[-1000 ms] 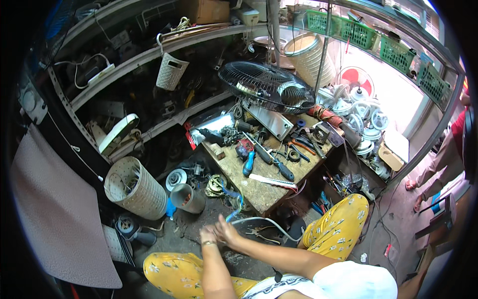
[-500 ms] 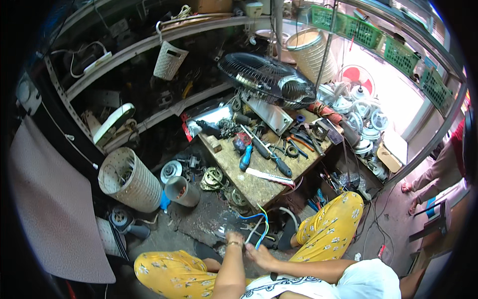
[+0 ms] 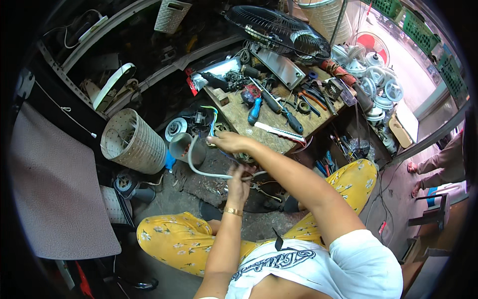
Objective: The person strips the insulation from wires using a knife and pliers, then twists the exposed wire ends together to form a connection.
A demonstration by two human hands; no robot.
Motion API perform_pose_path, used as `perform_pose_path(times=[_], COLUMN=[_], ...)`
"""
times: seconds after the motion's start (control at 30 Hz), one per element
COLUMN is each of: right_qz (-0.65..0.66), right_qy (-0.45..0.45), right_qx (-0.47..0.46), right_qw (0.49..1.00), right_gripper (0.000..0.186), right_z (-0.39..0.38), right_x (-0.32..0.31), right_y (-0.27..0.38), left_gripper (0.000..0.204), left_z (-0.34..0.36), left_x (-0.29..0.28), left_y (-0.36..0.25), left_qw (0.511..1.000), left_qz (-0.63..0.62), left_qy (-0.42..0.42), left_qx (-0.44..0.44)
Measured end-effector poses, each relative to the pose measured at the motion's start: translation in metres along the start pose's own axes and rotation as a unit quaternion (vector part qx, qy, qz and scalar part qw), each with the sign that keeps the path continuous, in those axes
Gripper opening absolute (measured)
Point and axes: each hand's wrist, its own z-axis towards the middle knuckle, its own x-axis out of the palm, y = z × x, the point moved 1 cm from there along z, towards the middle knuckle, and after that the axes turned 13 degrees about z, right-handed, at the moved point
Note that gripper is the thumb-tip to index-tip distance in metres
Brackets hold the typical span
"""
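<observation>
Grey-white flex loops at 8 o'clock, fingers of the left hand look curled on it, right hand pinching near its end. Looks stripped already, but the coloured cores stick out loose at 11 o'clock, wired to nothing visible. Dark chest lettering at 5 o'clock, too warped to read tbh

The cable lies before the bench (tools on it, fan behind), basket to the left
</observation>
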Motion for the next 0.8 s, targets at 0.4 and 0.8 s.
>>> perform_pose_path(times=[0.4, 0.8], right_qz=[0.108, 0.021], right_qy=[-0.154, -0.453], right_qx=[-0.083, -0.011], right_qw=[0.979, 0.891], right_gripper=[0.023, 0.018], right_z=[-0.153, -0.143], right_x=[-0.015, 0.016], right_y=[-0.096, -0.121], left_gripper=[0.026, 0.084], left_z=[0.112, 0.087], left_x=[0.020, -0.002], left_y=[-0.104, 0.044], left_qw=[0.962, 0.889], left_qz=[-0.234, 0.369], left_qy=[0.127, -0.240], left_qx=[-0.054, 0.124])
